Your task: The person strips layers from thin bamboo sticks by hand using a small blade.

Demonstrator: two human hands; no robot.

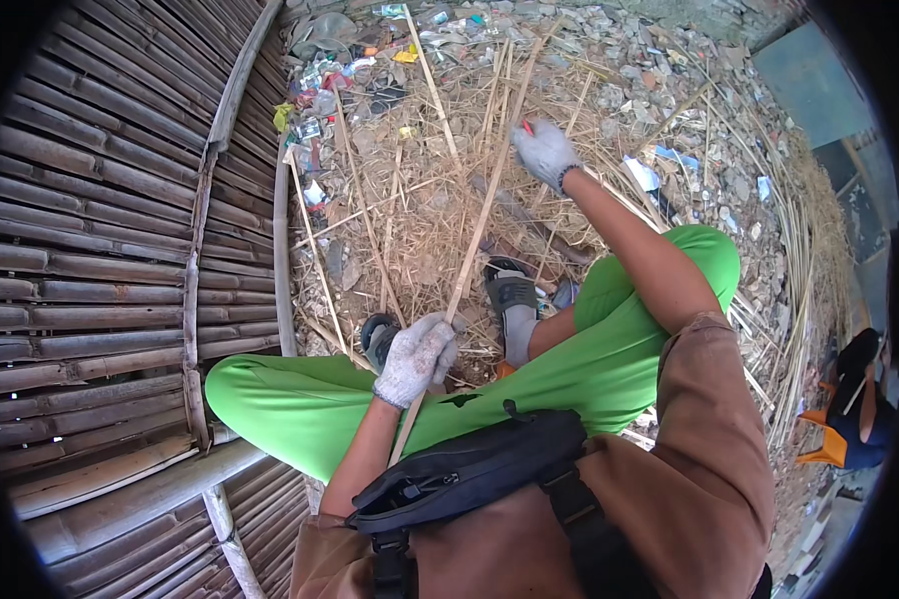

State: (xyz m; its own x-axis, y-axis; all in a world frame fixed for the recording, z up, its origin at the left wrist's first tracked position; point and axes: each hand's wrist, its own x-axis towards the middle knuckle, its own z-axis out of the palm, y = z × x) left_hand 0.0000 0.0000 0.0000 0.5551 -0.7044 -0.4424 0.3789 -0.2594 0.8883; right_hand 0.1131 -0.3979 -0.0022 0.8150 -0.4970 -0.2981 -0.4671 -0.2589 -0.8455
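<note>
My left hand [417, 361], in a whitish work glove, is closed around a long, thin bamboo strip [481, 222] in front of my lap. The strip slants from beside my waist up and away to the right, over the littered ground. Farther out, my right hand [546, 157], gloved as well, is closed with a small red object [526, 127] showing at its fingers. The glove hides most of that object, so its kind is unclear. This hand is right beside the strip's far part; whether it touches the strip I cannot tell.
Bamboo slats form a wall [100, 270] on my left. Shavings [435, 215], loose strips and colourful litter [335, 85] cover the ground around my sandals [511, 290]. A bundle of long strips [794, 230] lies on the right. Another person [862, 399] sits on an orange stool [822, 437] at the far right.
</note>
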